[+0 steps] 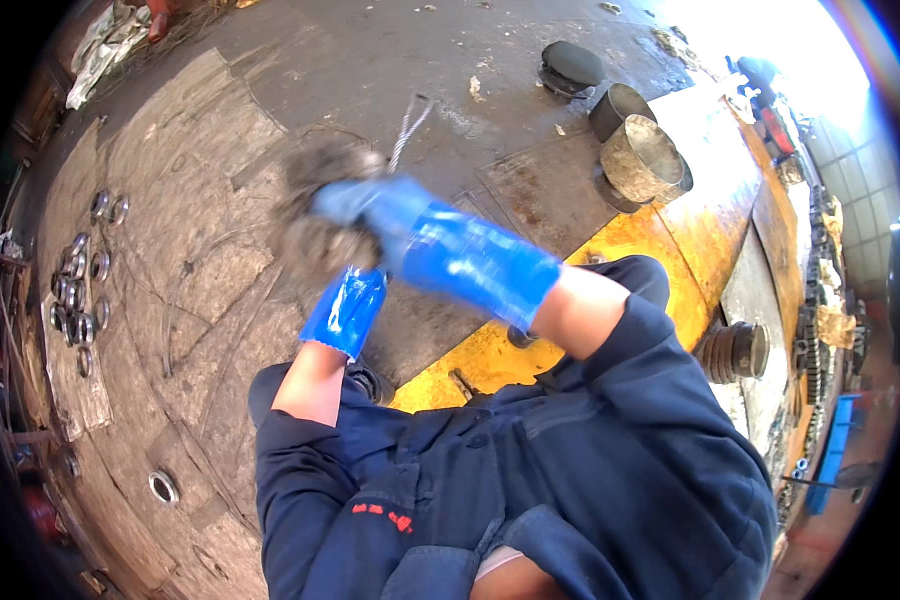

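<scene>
Grime-caked gloves are the worry here: both hands are closed around a dark, greasy, blurred lump (pixel 322 205) held up over the oily floor (pixel 200 180), and I reckon the slick blue rubber could let it slide out and drop among the bearing rings (pixel 80 290) lying off to the person's left. The right hand (pixel 370 205) reaches across from the right with its forearm raised and fingers wrapped over the lump's top. The left hand (pixel 335 262) comes up from below, clamped on its underside, the two touching.
</scene>
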`<state>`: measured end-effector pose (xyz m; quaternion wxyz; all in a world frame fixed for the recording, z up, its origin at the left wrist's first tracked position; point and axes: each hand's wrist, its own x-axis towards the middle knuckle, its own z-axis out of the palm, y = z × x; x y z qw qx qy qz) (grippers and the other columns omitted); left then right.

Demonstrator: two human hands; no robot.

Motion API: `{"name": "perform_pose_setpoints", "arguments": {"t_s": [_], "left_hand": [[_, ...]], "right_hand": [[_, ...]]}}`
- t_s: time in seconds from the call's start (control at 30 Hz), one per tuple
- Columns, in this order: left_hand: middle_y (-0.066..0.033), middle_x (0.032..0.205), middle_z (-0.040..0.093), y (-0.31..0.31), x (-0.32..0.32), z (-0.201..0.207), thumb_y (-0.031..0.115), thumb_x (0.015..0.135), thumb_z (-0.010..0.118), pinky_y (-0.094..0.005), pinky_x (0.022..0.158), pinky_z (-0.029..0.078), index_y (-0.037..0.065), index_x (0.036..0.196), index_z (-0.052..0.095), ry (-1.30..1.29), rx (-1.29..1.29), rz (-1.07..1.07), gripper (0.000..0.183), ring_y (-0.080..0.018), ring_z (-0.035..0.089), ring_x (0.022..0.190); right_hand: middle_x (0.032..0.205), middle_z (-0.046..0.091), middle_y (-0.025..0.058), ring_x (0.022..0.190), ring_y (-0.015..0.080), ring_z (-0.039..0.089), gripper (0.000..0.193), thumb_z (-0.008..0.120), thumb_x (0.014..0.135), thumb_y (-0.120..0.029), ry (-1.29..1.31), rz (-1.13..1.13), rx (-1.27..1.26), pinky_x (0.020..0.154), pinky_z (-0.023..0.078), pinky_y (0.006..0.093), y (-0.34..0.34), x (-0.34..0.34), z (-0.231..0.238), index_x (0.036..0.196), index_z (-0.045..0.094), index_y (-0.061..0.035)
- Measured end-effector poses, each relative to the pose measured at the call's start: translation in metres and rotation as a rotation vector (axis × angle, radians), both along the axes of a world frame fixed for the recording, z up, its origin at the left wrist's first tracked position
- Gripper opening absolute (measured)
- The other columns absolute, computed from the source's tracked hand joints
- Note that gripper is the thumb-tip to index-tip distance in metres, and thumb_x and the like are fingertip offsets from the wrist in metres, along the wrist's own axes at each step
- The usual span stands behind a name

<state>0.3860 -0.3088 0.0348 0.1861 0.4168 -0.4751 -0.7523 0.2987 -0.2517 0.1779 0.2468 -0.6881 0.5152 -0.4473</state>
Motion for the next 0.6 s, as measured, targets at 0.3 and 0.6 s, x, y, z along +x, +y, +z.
{"name": "perform_pose_setpoints", "arguments": {"t_s": [0.3,0.6], "left_hand": [[-0.0164,0.106,0.074,-0.013,0.032,-0.026,0.032,0.102,0.057,-0.0265,0.049,0.047,0.002,0.123,0.062,0.164,-0.025,-0.222,0.036,-0.0114,0.055,0.051],[-0.0153,0.102,0.074,0.007,0.038,0.018,0.032,0.102,0.057,-0.0225,0.050,0.049,-0.001,0.123,0.060,0.268,-0.071,-0.227,0.039,-0.0092,0.058,0.055]], "right_hand": [[0.107,0.071,0.0144,0.086,0.0234,0.069,0.030,0.066,0.092,-0.022,-0.358,-0.369,0.110,0.073,0.057,0.0334,0.007,-0.150,0.045,0.119,0.065,-0.0083],[0.110,0.071,0.0100,0.074,0.0178,0.069,0.042,0.065,0.095,-0.034,-1.836,0.138,0.874,0.055,0.058,0.0310,0.065,-0.172,-0.142,0.126,0.061,-0.0057]]}}
